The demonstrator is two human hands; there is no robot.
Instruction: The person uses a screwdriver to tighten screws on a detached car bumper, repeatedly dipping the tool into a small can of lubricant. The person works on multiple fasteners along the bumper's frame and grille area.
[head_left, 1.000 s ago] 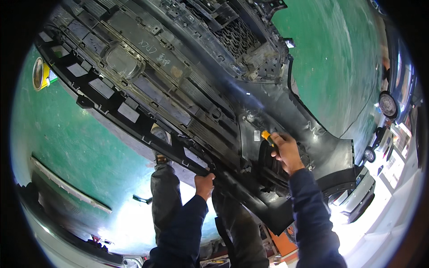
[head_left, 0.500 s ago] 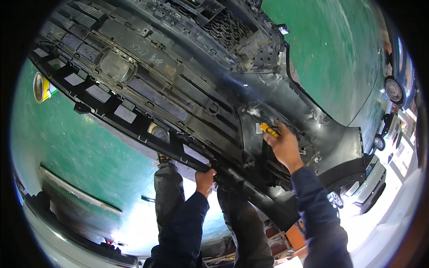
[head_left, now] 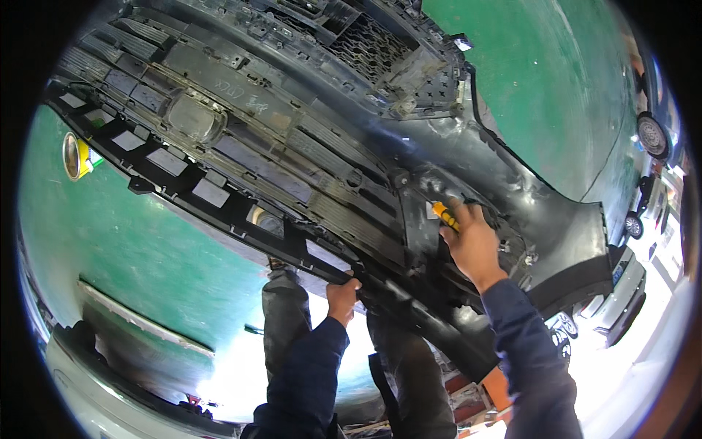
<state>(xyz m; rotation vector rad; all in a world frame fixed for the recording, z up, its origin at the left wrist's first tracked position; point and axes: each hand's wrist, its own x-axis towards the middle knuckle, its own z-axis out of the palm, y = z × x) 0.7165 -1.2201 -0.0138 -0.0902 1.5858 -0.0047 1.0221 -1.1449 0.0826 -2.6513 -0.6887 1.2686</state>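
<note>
A large black car bumper (head_left: pixel 526 161), its inner side up, stretches across the view from upper left to lower right. My right hand (head_left: pixel 474 245) is closed around the yellow and black handle of a screwdriver (head_left: pixel 444 215) over the bumper's right-hand part. The tool's tip cannot be made out. Lower and to the left, my left hand (head_left: pixel 342 300) grips the near edge of a long black trim strip (head_left: pixel 219 217) with several rectangular openings. That strip runs along the bumper's near side.
A yellow bucket (head_left: pixel 82 156) stands on the green floor (head_left: pixel 161 241) at the left. Beyond it lies a long pale strip (head_left: pixel 146 320). A light-coloured car (head_left: pixel 80 388) is at the lower left, and other cars (head_left: pixel 652 137) stand at the right.
The whole scene has shifted slightly right in view. Both hands keep their holds, and the screwdriver stays over nearly the same spot on the bumper.
</note>
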